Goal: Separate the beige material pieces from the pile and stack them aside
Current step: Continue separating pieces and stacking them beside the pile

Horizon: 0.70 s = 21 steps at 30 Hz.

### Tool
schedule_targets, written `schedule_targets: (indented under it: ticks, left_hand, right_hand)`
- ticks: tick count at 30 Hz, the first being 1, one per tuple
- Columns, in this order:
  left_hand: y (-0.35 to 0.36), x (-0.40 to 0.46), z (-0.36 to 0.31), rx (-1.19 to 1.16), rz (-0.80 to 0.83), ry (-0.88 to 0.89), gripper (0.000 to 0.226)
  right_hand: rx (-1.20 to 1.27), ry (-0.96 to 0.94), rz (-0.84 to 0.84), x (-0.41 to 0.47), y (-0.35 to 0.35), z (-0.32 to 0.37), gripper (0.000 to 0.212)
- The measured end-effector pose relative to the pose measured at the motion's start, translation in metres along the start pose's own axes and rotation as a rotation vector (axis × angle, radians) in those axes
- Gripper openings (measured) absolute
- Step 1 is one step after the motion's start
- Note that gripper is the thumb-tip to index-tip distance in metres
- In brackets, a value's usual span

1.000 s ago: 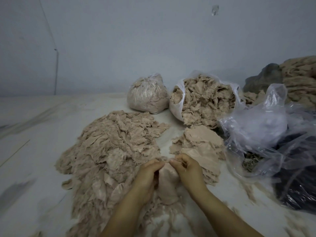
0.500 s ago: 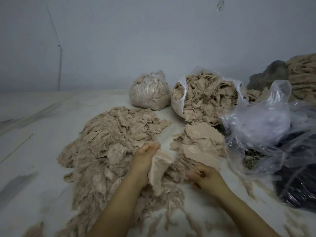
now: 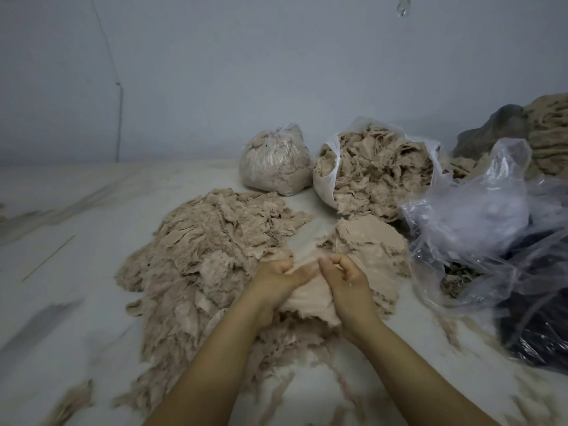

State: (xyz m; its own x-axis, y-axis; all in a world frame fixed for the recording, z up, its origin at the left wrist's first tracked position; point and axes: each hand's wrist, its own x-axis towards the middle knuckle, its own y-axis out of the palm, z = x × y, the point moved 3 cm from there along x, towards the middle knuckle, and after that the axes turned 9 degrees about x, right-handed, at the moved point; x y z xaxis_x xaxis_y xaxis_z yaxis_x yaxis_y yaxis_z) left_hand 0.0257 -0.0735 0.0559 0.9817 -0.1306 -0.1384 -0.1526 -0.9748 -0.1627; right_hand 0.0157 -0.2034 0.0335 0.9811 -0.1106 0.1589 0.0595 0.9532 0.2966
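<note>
Near the middle of the white surface (image 3: 76, 302), we are seeing both hands working on one beige piece (image 3: 307, 298) held just above the near edge of the big loose pile (image 3: 209, 256). The left hand (image 3: 275, 279) is pinching the piece's upper edge, its grip curled round the cloth, and the right hand (image 3: 345, 281) is pinching the same edge just beside it, so the two grips are nearly touching. The piece is hanging down between the wrists, its ragged lower hem lying over scraps at the pile's near side. Just right of the hands, the smaller stack of flat beige pieces (image 3: 365, 241) is sitting apart from the big pile, with a bare strip of surface running between them. Farther off, a tied clear bag (image 3: 276, 164) full of the same beige stuff is standing left of an open white bag (image 3: 378, 170) that is spilling pieces toward the stack. To the right, crumpled clear plastic (image 3: 479, 216) is lying over something dark, and beyond it a beige heap (image 3: 550, 133) is rising against the grey wall (image 3: 276, 72). Loose shreds (image 3: 73, 401) are lying scattered across the near surface.
</note>
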Motion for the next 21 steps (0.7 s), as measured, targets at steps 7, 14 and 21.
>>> schedule_targets:
  ticks: [7, 14, 21]
  left_hand:
    - [-0.030, 0.007, -0.002, -0.236, -0.282, -0.004, 0.025]
    - [-0.008, -0.006, -0.011, -0.300, -0.086, 0.063, 0.029]
    - [-0.018, -0.004, 0.008, -0.112, -0.365, 0.187, 0.023]
  right_hand:
    - [-0.502, -0.090, -0.039, -0.009, -0.023, -0.006, 0.033]
    - [0.169, 0.350, 0.209, -0.031, 0.015, -0.004, 0.052]
    - [0.315, 0.222, -0.186, -0.022, 0.003, -0.006, 0.014]
